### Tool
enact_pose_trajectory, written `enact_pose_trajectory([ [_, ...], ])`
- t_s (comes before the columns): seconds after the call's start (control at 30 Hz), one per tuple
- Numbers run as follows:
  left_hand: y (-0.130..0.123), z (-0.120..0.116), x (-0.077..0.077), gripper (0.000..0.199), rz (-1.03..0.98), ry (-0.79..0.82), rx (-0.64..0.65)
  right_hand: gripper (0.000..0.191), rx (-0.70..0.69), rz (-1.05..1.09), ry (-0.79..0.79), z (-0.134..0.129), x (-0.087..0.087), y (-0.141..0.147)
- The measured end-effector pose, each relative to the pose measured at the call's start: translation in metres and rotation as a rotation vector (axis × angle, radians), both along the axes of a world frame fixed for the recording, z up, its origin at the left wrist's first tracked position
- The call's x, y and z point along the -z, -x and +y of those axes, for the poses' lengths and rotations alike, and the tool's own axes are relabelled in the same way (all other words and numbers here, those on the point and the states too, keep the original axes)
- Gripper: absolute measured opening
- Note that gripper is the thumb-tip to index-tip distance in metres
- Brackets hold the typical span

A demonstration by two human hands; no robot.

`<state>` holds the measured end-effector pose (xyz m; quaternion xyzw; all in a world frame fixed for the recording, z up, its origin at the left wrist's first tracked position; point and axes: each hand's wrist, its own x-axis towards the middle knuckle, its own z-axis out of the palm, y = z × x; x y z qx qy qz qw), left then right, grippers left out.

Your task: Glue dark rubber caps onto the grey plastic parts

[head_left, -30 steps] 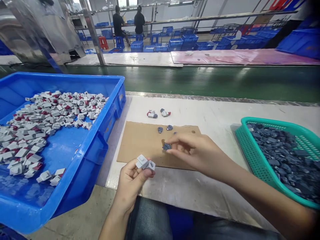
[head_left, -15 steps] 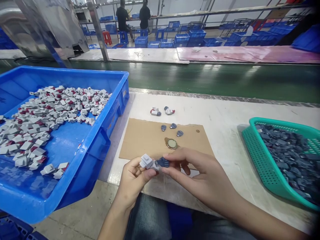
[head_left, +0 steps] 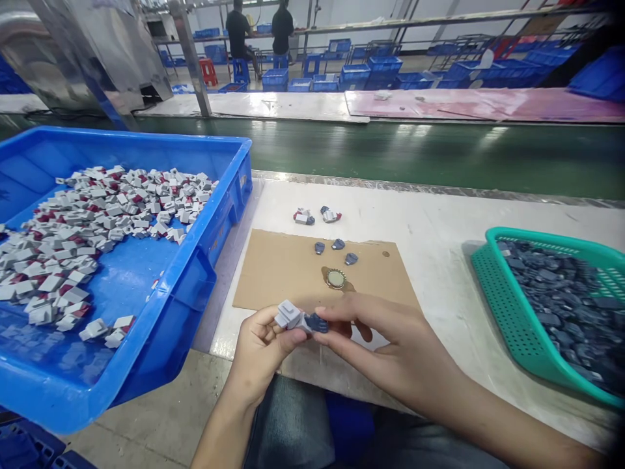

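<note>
Between thumb and fingers, my left hand (head_left: 263,342) pinches a light grey blocky plastic part (head_left: 289,315). My right hand (head_left: 378,332) is closed on a small dark blue plastic piece, shaped like a toy fist (head_left: 316,323), and holds it against the right end of the grey part. The two pieces touch; how deep they join is hidden by my fingers. Beyond my hands lies a brown cardboard sheet (head_left: 278,267) bearing a round cap-like dish (head_left: 336,279) with a wet stain around it, and 3 loose dark blue pieces (head_left: 338,244).
Left stands a large blue bin (head_left: 234,176) of grey and dark red parts (head_left: 102,202). A green basket (head_left: 502,319) of dark blue pieces (head_left: 551,299) is at right. Two grey-and-blue assemblies (head_left: 303,217) lie behind the cardboard. A green conveyor belt (head_left: 390,153) crosses beyond; two people sit farther back.
The dark blue piece has moved slightly left, closer against the grey part, with my right hand following. My left hand has hardly moved.
</note>
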<state>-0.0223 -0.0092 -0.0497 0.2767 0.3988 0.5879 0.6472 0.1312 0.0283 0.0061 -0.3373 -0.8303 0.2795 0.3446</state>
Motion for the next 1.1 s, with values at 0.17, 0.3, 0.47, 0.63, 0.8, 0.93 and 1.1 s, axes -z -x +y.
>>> enact_pose_trajectory([
  [0.17, 0.001, 0.000, 0.003, 0.018, 0.097, -0.026, 0.033, 0.009, -0.044, -0.086, 0.101, 0.002, -0.006, -0.005],
  [0.3, 0.002, -0.001, 0.006, 0.020, 0.147, -0.032, 0.033, 0.010, -0.070, -0.131, 0.221, 0.007, -0.007, -0.008],
  [0.47, 0.001, 0.001, 0.005, 0.018, 0.110, -0.015, -0.002, 0.009, -0.053, -0.082, 0.278, 0.012, 0.000, -0.006],
  [0.63, -0.001, 0.005, 0.001, 0.016, 0.118, 0.005, -0.038, 0.011, 0.005, 0.006, 0.334, 0.012, 0.012, -0.004],
  [0.8, -0.004, 0.005, 0.000, 0.015, 0.128, 0.011, -0.015, 0.012, 0.040, 0.036, 0.372, 0.012, 0.017, -0.006],
  [0.93, -0.005, 0.005, 0.002, 0.017, 0.089, 0.008, -0.056, 0.013, 0.030, 0.057, 0.410, 0.011, 0.017, -0.003],
  [1.1, -0.013, -0.001, -0.002, 0.027, -0.322, 0.146, 0.007, 0.031, -0.028, 0.163, 0.298, 0.007, 0.015, -0.003],
])
